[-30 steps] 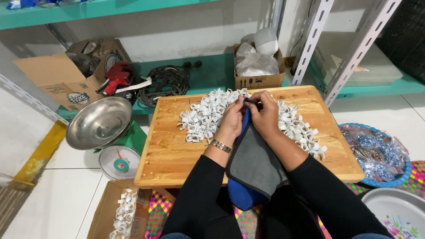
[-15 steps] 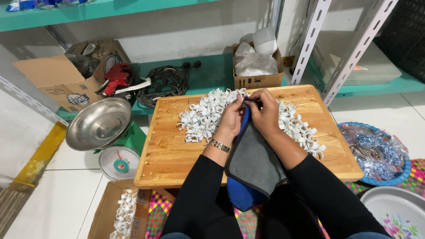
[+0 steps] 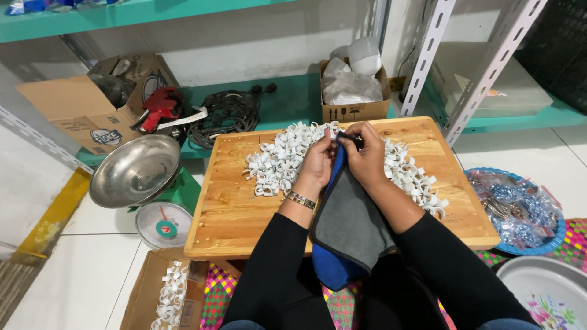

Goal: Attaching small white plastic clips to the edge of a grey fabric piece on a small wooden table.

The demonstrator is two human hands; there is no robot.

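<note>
Fingertips [image 3: 337,135] of both hands pressed together in a tight pinch, closed on the top edge of a grey-and-blue cloth [image 3: 351,226]. Cannot tell whether a small clip is nipped in there as well; too small and hidden by the knuckles. Left hand [image 3: 318,162], with a metal bracelet [image 3: 301,200] at the wrist, curled shut against the right hand [image 3: 367,153], the two touching above the far middle of a wooden board [image 3: 232,214]. Cloth hanging from that pinch down between the forearms toward the lap.

Around the hands, on the board, a loose heap of white plastic cable clips [image 3: 278,162], spread to both sides. Left of the board, a green dial scale with a steel bowl [image 3: 134,174]; below it, a cardboard box [image 3: 143,293] holding more clips.

Judged as fine work at the fingertips, likely wiping or handling clips one at a time with the cloth. Calls for a steady pinch and small, careful reaches into the heap just beside, without scattering it.
</note>
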